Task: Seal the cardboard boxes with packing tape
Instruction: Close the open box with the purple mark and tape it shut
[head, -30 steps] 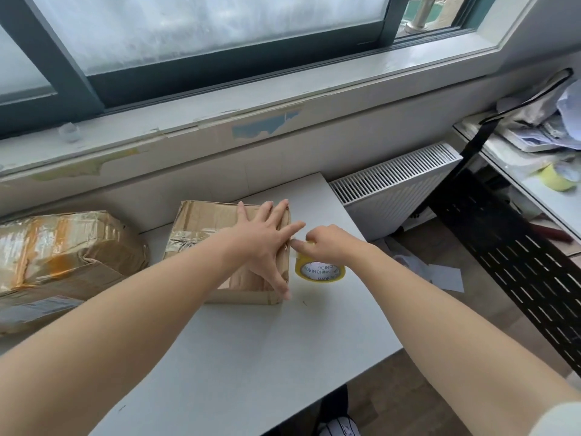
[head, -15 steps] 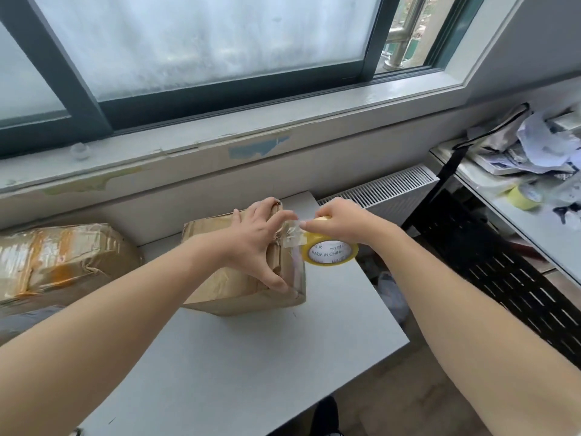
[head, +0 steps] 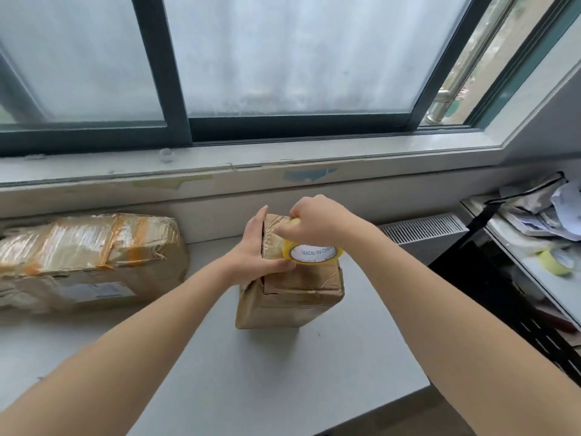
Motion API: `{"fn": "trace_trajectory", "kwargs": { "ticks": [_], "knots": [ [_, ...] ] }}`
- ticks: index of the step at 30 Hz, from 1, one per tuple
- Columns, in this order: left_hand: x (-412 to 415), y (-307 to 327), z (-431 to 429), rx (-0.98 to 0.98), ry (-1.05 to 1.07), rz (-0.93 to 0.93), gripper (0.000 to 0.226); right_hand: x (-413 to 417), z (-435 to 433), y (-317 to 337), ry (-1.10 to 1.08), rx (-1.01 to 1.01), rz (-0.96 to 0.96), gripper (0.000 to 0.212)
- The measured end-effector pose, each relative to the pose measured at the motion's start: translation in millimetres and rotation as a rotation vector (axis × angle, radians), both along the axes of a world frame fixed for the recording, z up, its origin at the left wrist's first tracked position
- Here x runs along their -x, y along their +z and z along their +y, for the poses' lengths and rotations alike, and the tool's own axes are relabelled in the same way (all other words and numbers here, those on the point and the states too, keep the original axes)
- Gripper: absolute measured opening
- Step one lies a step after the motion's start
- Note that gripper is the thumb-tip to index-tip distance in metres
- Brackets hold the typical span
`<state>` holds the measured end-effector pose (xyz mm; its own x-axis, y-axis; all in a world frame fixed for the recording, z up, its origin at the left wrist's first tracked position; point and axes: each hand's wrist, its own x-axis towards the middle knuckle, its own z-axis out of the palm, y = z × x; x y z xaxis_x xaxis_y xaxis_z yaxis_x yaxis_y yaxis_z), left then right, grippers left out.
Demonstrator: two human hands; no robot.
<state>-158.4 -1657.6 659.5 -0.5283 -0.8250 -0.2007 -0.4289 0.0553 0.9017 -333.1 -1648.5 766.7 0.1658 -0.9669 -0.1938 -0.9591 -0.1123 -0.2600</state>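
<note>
Small cardboard box [head: 289,291] stands on the white table [head: 283,372], roughly centre, near the wall under the window; top flaps are down but the seam gapes a bit at the near edge. Left hand [head: 254,247] clamps the box's top left edge, fingers wrapped down the left side, thumb laid across the top toward the tape; it has hold of the box and nothing else. Right hand [head: 317,221] is curled over a yellow packing tape roll [head: 314,251], which sits on the box top with its label toward the camera (reads MADE IN CHINA); the fingertips are hidden behind the roll, so I cannot tell whether a free tape end is pinched. A glossy strip on the top by the left thumb looks like laid tape, not certain. Step in hand, as I judge it: running tape across this box's top seam. The next move calls for pulling the roll along the seam under tension while the left thumb pins the stuck end; then a tear or cut. Larger cardboard box [head: 91,253] lies well apart on the left, already wrapped in tape; radiator [head: 421,229] sits beyond the table on the right.
</note>
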Motion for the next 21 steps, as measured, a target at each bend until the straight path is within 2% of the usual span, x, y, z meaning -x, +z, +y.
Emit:
{"fn": "trace_trajectory", "kwargs": {
  "ticks": [2,6,10,17,21],
  "knots": [
    [-10,-9,1,-0.066,0.056,0.05,0.147,-11,-3,-1,0.035,-0.01,0.004,0.04],
    [-27,-24,5,-0.194,0.083,0.173,0.149,-12,-2,-3,0.011,-0.058,-0.142,0.055],
    [-31,-31,4,-0.228,0.107,0.259,0.144,-23,-1,-9,-0.024,-0.079,-0.213,0.048],
    [-34,-33,5,-0.19,0.132,0.3,0.135,-39,-4,14,0.007,-0.058,-0.098,0.046],
    [-25,-36,6,-0.187,0.151,0.302,0.116,-55,-6,32,0.037,-0.018,-0.048,0.043]
  ]
}}
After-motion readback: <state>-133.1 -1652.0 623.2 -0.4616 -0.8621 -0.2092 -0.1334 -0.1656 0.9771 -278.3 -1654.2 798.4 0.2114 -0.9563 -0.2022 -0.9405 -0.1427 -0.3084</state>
